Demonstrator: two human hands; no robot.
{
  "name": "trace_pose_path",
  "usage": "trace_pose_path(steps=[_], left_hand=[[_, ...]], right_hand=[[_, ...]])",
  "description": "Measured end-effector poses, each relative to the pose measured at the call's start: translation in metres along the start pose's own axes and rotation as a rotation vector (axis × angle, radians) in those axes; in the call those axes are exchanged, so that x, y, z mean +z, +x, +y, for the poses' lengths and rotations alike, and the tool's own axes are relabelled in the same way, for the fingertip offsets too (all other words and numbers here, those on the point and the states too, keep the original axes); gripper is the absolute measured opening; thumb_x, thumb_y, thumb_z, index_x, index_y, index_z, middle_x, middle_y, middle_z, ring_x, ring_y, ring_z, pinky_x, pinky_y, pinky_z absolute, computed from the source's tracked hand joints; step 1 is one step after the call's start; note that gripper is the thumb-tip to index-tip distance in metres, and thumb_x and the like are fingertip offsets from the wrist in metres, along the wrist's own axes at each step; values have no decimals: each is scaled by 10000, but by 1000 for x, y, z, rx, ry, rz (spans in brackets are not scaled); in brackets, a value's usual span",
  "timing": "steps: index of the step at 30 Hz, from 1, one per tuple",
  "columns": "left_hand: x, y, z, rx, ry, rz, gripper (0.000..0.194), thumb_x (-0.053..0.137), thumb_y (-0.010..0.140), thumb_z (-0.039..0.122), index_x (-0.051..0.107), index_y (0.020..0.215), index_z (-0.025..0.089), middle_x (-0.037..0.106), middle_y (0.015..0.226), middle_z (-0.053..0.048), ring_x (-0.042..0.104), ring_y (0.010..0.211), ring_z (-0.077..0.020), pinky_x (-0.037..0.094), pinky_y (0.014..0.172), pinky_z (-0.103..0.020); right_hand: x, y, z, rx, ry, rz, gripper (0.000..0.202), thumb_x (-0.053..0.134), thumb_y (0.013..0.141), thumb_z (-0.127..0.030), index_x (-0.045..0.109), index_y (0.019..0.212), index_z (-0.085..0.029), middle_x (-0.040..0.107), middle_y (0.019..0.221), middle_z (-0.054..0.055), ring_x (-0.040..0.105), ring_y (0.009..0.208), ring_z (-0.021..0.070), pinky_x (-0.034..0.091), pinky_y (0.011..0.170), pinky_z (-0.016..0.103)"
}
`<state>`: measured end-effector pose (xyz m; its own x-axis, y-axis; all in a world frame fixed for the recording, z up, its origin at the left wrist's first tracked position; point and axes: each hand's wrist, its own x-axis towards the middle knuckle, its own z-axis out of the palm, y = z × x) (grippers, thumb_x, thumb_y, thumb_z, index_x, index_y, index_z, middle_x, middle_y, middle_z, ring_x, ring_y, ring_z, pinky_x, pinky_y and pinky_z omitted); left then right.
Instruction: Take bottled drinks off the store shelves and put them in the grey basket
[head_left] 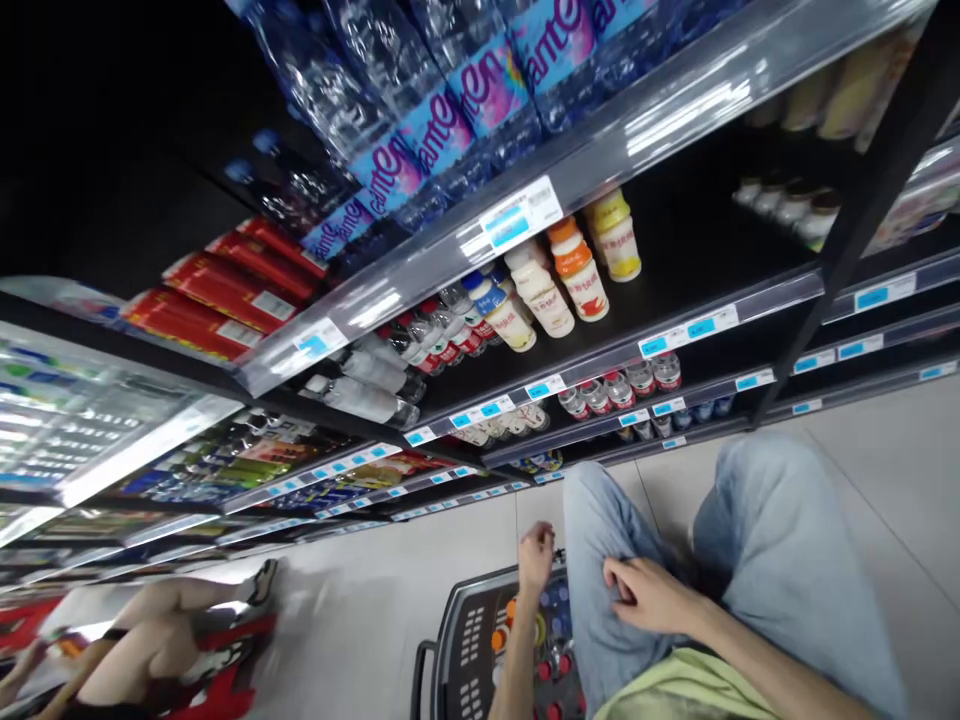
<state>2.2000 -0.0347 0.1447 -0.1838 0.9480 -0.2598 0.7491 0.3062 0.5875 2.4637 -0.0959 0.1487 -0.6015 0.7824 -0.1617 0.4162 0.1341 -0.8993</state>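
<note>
My left hand [537, 556] hovers over the far end of a dark plastic shopping basket [466, 606]. Its fingers are loosely curled, and nothing shows in them. Bottles with orange, red and blue caps [564, 664] fill the basket, partly hidden by my forearm and leg. Against my jeans, my right hand [651, 596] rests near the knee, its thumb and fingers a little apart with nothing between them. On the shelf ahead stand a yellow-capped bottle [618, 238], an orange-capped bottle [583, 275], a white-capped bottle [541, 292] and a blue-capped bottle [504, 312].
Wrapped packs of large water bottles [442, 120] lie on the upper shelf beside red boxes [232, 290]. Small red-labelled bottles [619, 388] stand lower down. Another person's legs [161, 635] and a red basket [225, 690] are at the lower left on the pale floor [352, 610].
</note>
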Motion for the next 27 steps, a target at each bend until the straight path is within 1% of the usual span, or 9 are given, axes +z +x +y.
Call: trace_pose_path(steps=[3,6,8,11,15,17,20,23,27], left_hand=[[-53,39,49,224,-30,165,270,492,896,396,701,942,233,771,903,-99,747,841,-260,608,831,-396],[-104,67,120,440,3,352,299,491,969,415,707,1025,216,761,973,-100,733,878,-237,606,873,-372],[-133,83,172,595,78,472,278,481,988,358,697,1068,204,739,1087,-120,718,1014,-243,592,956,-383],[-163,106,245,763,184,579,326,494,984,269,649,1258,188,624,1381,-169,607,1309,-271,550,1082,-409],[-188,138,320,817,345,660,524,553,954,216,531,1475,165,442,1610,-192,405,1515,-334,385,1258,-494],[-194,156,344,805,391,665,572,565,943,217,510,1507,135,413,1638,-207,367,1535,-372,328,1282,-536],[-198,180,362,771,412,620,555,587,930,235,555,1471,117,483,1596,-218,362,1531,-414,264,1293,-603],[-201,192,367,751,432,626,490,615,916,253,639,1390,129,565,1522,-217,384,1508,-439,230,1288,-642],[-214,192,364,762,483,702,386,581,947,255,721,1282,125,665,1370,-229,508,1400,-434,242,1276,-641]], right_hand=[[3,0,0,6,-7,6,269,627,760,-209,632,1026,-250,644,782,-24,611,795,198,377,735,303],[6,1,0,10,-4,17,286,624,740,-198,644,1020,-253,650,787,-23,623,811,206,384,742,305],[7,1,1,1,4,24,289,624,735,-198,648,1017,-257,651,778,-28,626,816,210,387,749,308],[6,1,0,3,12,33,295,626,723,-199,648,1010,-260,658,778,-26,636,845,223,396,764,315],[4,1,-1,18,20,23,302,631,713,-206,645,1010,-260,673,796,-16,650,873,240,418,780,325],[7,3,2,19,16,27,301,632,715,-216,642,1011,-265,675,797,-17,654,894,249,431,800,335],[15,7,13,32,24,42,309,627,712,-221,639,1014,-284,677,823,-20,657,923,253,446,813,345],[23,14,28,44,51,30,327,655,688,-223,631,1003,-307,669,848,-30,657,930,250,462,821,345],[31,18,40,45,75,35,337,651,686,-221,630,1005,-330,655,873,-35,647,914,240,468,813,334]])
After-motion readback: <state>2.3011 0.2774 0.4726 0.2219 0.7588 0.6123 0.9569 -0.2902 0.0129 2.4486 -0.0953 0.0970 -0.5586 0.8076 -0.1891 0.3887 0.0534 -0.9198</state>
